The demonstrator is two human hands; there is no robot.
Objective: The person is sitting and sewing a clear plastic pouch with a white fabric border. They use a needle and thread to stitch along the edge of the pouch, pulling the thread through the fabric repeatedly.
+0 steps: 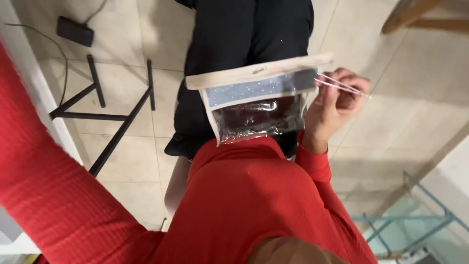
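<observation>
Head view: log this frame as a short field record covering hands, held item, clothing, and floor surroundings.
view: looking steeply down the person's own body to the floor
right hand: raised, gripping the edge of the pouch and pinching thin clear sticks
left hand: out of view; only the red sleeve shows
pouch: flat, clear plastic window, pale strip along the top
clothing: red top, black shorts
floor: pale tiles
nearby: black metal stand, dark box with cable, light blue frame
</observation>
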